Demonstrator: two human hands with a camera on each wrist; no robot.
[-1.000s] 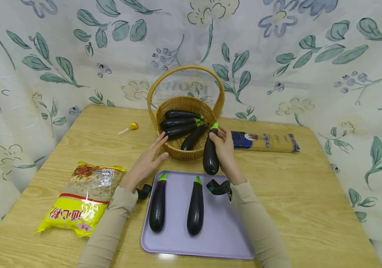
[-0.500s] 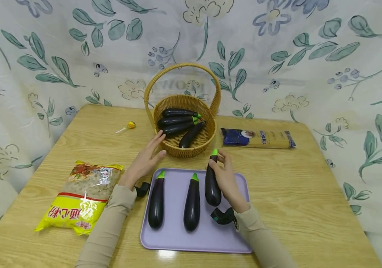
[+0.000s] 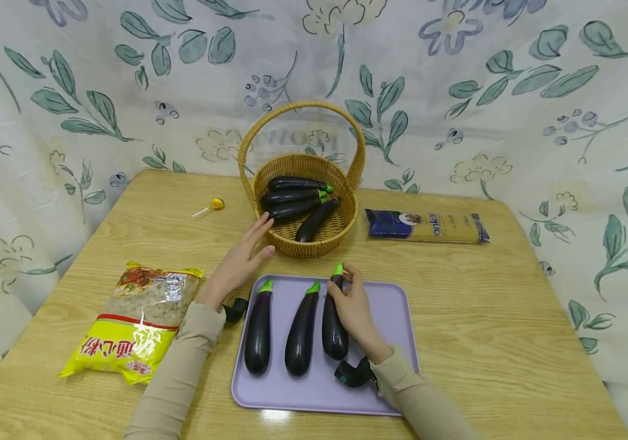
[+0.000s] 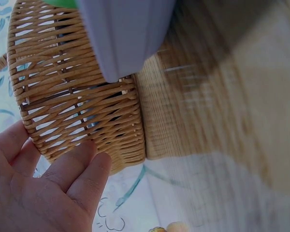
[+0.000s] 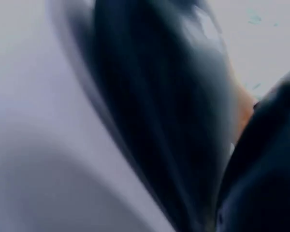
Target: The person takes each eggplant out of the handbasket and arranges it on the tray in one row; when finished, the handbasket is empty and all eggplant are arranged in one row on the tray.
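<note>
My right hand (image 3: 354,308) grips an eggplant (image 3: 334,333) near its green stem end. That eggplant is over the right half of the lilac tray (image 3: 371,391); whether it touches the tray I cannot tell. Left of it on the tray lie a middle eggplant (image 3: 301,336), slightly tilted, and a left eggplant (image 3: 258,336). My left hand (image 3: 236,266) rests with extended fingers against the left side of the wicker basket (image 3: 314,249), also close up in the left wrist view. Several eggplants (image 3: 294,197) lie inside the basket. Dark eggplant skin (image 5: 159,106) blurs across the right wrist view.
A yellow bag of pasta (image 3: 132,327) lies left of the tray. Behind it is a lollipop (image 3: 216,205). A blue and tan noodle packet (image 3: 429,226) lies right of the basket, whose tall handle (image 3: 302,105) arches above it. A floral curtain (image 3: 181,91) backs the table.
My right hand has carried the eggplant from the basket's rim toward me and then left over the tray. The middle eggplant's lower end has shifted left. My left hand stays at the basket.
</note>
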